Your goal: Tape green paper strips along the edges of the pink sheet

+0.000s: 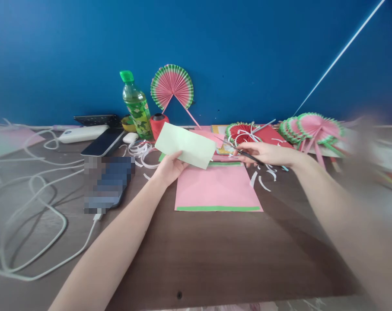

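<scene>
My left hand (pixel 172 169) pinches the lower edge of a pale green sheet of paper (pixel 186 146), which is held tilted above the table. To the right, my right hand (pixel 256 153) is closed round a pair of scissors (pixel 250 157). The blades point left, toward the sheet's right end, with a small gap between them. Below both hands a pink sheet of paper (pixel 217 188) lies flat, with a green strip (pixel 218 208) along its near edge and another along its far edge. White paper scraps (pixel 264 183) lie under my right hand.
Pleated paper fans (pixel 319 127) lie at the right, and one fan (pixel 172 86) leans on the blue wall. A green bottle (pixel 137 108), a red object (pixel 158 125) and a phone (pixel 109 183) with a white cable (pixel 64 224) are on the left of the brown table (pixel 215 255).
</scene>
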